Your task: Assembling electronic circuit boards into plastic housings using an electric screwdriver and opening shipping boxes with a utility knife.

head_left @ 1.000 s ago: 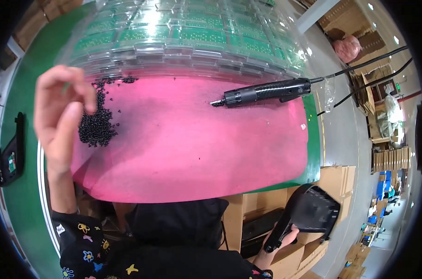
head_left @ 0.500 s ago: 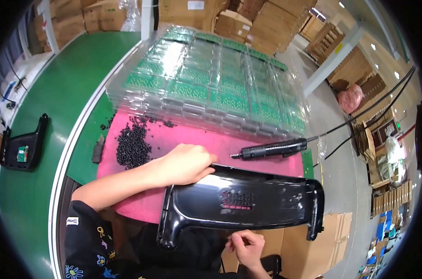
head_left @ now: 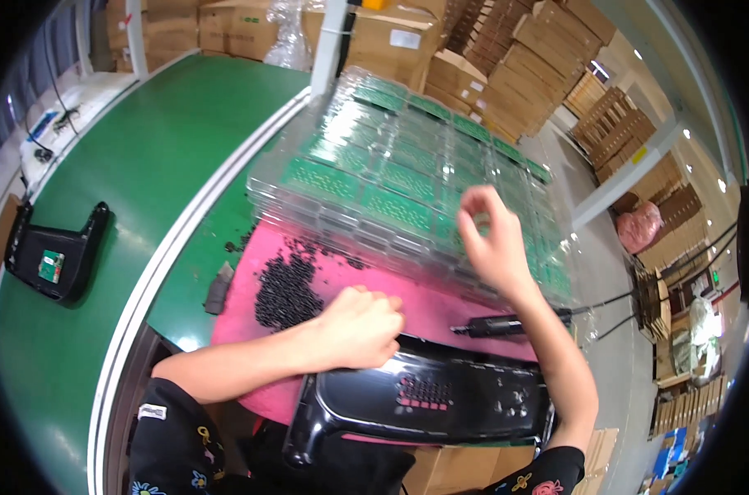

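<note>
A glossy black plastic housing (head_left: 473, 404), with a cluster of slots and an arm at each end, lies across the near edge of the pink mat. My left hand (head_left: 360, 326) is closed over its upper left edge, knuckles up. My right hand (head_left: 496, 247) is raised over the stacked clear trays (head_left: 366, 221) of green circuit boards (head_left: 395, 210). Its thumb and fingers curve with a gap between them, and no object shows in it. Beneath the right forearm lies a black electric screwdriver (head_left: 494, 326), partly covered. Black screws (head_left: 285, 293) are heaped beside my left hand.
Left of the mat (head_left: 255, 256), a similar black housing (head_left: 65, 268) with a small green board (head_left: 51, 266) sits on the green bench (head_left: 160, 148). A dark grey piece (head_left: 219, 289) lies by the mat. Cardboard boxes (head_left: 391, 49) stand behind; metal posts (head_left: 329, 49) rise nearby.
My right hand has moved from below the housing up and over the trays. The left hand keeps its hold on the housing. The whole view has shifted and tilted.
</note>
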`<action>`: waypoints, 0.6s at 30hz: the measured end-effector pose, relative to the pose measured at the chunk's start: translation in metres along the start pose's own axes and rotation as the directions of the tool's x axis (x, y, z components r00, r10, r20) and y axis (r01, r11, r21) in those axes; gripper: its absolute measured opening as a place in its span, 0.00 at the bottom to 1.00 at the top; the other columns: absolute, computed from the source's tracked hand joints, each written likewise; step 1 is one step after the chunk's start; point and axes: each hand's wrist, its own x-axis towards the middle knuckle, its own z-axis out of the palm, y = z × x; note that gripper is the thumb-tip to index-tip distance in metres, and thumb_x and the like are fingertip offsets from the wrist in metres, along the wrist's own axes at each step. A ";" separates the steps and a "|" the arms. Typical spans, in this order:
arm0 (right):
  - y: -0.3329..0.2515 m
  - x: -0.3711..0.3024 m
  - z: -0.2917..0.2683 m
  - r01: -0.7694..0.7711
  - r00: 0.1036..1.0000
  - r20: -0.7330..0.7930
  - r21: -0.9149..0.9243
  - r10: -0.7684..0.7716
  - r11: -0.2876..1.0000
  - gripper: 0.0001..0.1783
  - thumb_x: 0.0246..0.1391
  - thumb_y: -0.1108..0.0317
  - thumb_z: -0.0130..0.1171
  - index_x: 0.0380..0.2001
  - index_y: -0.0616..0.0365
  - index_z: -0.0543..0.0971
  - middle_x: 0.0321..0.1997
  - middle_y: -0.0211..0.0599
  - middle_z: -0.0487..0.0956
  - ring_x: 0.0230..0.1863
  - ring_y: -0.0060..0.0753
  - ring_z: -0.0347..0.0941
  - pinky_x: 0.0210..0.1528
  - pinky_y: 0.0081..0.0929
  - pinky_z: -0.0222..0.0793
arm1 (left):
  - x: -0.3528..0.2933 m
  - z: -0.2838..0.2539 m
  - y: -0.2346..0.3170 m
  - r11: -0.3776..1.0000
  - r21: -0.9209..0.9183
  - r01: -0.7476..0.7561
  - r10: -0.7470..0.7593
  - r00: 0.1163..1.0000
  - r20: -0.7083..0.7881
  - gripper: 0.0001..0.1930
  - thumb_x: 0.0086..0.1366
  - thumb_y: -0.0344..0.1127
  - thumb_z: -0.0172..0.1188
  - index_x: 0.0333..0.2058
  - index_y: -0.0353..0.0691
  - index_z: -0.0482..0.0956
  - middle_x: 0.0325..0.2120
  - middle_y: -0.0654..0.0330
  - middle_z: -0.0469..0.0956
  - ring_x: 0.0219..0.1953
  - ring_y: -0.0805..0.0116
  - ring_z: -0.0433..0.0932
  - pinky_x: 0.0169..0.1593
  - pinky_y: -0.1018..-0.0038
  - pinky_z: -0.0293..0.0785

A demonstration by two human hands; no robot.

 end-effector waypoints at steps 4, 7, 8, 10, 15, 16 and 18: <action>0.046 0.097 0.070 0.007 0.999 0.042 -0.192 0.001 0.981 0.20 0.49 0.66 0.54 0.47 0.59 0.69 0.52 0.50 0.68 0.55 0.48 0.62 0.57 0.40 0.59 | -0.004 0.007 0.000 0.999 0.009 -0.037 0.038 0.993 -0.109 0.10 0.42 0.36 0.58 0.22 0.36 0.75 0.25 0.56 0.73 0.31 0.58 0.76 0.35 0.63 0.72; 0.050 0.145 0.116 -0.122 0.982 0.075 -0.458 0.175 0.881 0.24 0.51 0.62 0.51 0.52 0.57 0.68 0.61 0.49 0.60 0.63 0.47 0.53 0.61 0.45 0.53 | -0.003 0.010 -0.001 1.000 -0.013 0.010 -0.011 0.993 -0.115 0.10 0.42 0.36 0.57 0.22 0.36 0.75 0.25 0.57 0.73 0.31 0.59 0.76 0.35 0.63 0.72; 0.052 0.158 0.126 -0.113 0.983 0.079 -0.448 0.165 0.887 0.24 0.51 0.62 0.51 0.52 0.57 0.68 0.61 0.49 0.60 0.63 0.47 0.53 0.61 0.45 0.53 | -0.003 0.012 -0.002 1.000 -0.011 0.008 -0.009 0.990 -0.141 0.09 0.42 0.36 0.57 0.22 0.37 0.75 0.25 0.57 0.73 0.31 0.60 0.76 0.34 0.64 0.72; 0.058 0.178 0.141 -0.194 0.941 0.150 -0.498 0.304 0.845 0.27 0.53 0.58 0.48 0.55 0.58 0.67 0.67 0.44 0.53 0.67 0.45 0.46 0.64 0.51 0.46 | -0.002 0.012 -0.004 1.000 -0.006 0.015 -0.015 0.992 -0.125 0.09 0.42 0.36 0.57 0.22 0.37 0.75 0.25 0.57 0.73 0.31 0.60 0.76 0.34 0.64 0.72; 0.066 0.194 0.157 -0.061 0.946 0.233 -0.560 0.227 0.827 0.33 0.54 0.56 0.45 0.60 0.62 0.59 0.68 0.39 0.50 0.68 0.46 0.44 0.66 0.50 0.39 | -0.001 0.006 -0.003 0.998 -0.047 0.038 -0.042 0.996 -0.074 0.08 0.44 0.34 0.56 0.21 0.36 0.77 0.26 0.54 0.75 0.32 0.58 0.77 0.35 0.62 0.73; 0.067 0.191 0.154 -0.049 0.961 0.201 -0.548 0.188 0.835 0.34 0.54 0.55 0.44 0.61 0.63 0.56 0.69 0.37 0.50 0.68 0.45 0.43 0.67 0.49 0.37 | -0.001 0.008 -0.002 0.998 -0.050 0.034 -0.037 0.997 -0.074 0.08 0.44 0.34 0.56 0.21 0.36 0.77 0.26 0.54 0.75 0.32 0.58 0.77 0.35 0.62 0.73; 0.052 0.183 0.140 -0.006 0.976 0.181 -0.529 0.120 0.849 0.35 0.55 0.56 0.44 0.62 0.64 0.54 0.69 0.38 0.49 0.68 0.45 0.42 0.67 0.48 0.36 | -0.003 0.010 -0.003 0.995 -0.020 0.097 -0.098 0.987 -0.131 0.08 0.43 0.35 0.56 0.21 0.37 0.75 0.26 0.57 0.74 0.32 0.60 0.76 0.32 0.63 0.72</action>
